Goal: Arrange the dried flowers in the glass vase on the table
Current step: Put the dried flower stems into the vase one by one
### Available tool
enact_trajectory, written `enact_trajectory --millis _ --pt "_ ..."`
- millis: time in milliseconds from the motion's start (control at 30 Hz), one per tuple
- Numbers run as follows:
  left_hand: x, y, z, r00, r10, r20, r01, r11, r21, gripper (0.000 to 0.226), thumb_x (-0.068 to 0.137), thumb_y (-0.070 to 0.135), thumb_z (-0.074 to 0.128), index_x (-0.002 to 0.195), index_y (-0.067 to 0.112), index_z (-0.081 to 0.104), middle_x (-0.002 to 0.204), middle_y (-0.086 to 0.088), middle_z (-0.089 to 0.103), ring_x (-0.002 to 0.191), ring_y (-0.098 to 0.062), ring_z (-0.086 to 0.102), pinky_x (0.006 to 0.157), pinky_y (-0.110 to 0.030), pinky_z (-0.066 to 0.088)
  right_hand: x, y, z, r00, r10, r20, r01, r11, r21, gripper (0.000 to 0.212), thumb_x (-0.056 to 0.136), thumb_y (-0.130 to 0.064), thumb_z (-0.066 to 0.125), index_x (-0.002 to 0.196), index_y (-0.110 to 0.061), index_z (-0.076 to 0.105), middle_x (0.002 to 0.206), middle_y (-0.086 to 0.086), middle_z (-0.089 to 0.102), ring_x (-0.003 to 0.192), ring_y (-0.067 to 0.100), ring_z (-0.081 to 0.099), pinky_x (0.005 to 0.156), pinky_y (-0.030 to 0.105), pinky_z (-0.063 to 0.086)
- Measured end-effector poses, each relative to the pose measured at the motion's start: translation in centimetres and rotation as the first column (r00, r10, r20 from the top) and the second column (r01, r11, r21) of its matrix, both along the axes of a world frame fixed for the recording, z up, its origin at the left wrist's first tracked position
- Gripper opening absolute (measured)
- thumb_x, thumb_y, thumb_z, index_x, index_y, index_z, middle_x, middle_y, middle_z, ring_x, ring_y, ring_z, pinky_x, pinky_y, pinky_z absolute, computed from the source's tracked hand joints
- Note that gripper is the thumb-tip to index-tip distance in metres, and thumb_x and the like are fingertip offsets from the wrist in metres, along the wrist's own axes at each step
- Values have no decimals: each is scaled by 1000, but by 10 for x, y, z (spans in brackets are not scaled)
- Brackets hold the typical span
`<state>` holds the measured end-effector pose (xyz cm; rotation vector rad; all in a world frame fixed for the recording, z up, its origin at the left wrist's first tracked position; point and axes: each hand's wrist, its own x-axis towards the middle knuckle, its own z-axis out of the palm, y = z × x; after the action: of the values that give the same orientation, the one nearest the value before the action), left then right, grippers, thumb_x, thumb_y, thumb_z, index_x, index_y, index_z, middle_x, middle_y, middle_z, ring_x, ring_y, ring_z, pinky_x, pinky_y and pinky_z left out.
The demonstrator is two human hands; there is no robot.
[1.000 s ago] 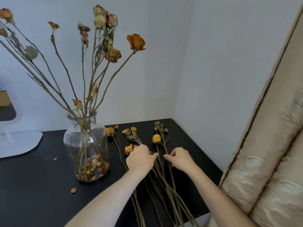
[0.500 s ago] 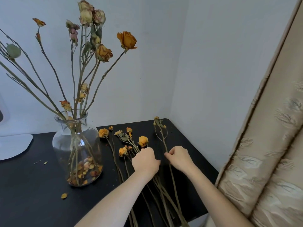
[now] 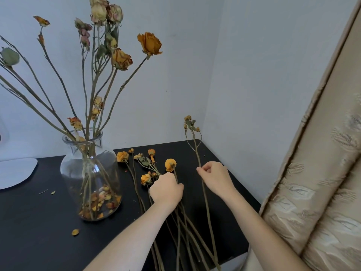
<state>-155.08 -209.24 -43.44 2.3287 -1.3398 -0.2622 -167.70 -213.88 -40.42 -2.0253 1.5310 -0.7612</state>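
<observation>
The right hand [image 3: 214, 178] pinches a thin budded sprig [image 3: 197, 151] between thumb and curled fingers [image 3: 203, 170]. The sprig tilts up off the black desk [image 3: 29, 222], its buds against the wall. The left hand [image 3: 166, 189] is curled down over the loose stems [image 3: 183, 222] lying on the desk, with its fingertips hidden beneath it (exactly which stems they grip cannot be told). The stem ends run off the bottom edge. The glass vase [image 3: 90, 173], already holding tall dried flowers, stands to the left. Half a second ago the sprig lay nearly flat.
</observation>
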Motion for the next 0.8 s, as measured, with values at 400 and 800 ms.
enact_trajectory --millis 400,800 --pt "5 1 24 790 -14 -613 -99 984 -150 23 86 30 62 76 13 74 80 -6 70 75 -18 63 76 -34 53 -6 0 33 980 -12 196 23 998 -56 15 91 -30 55 88 -17 60 74 -3 60 71 7 56 57 15 39" --pt "6 4 63 345 -66 -936 -262 951 -164 15 84 25 67 80 12 72 56 -3 43 46 -16 36 43 -20 31 -12 7 43 966 -45 256 64 996 -67 20 91 -28 55 87 -11 64 79 5 63 73 13 58 60 17 41"
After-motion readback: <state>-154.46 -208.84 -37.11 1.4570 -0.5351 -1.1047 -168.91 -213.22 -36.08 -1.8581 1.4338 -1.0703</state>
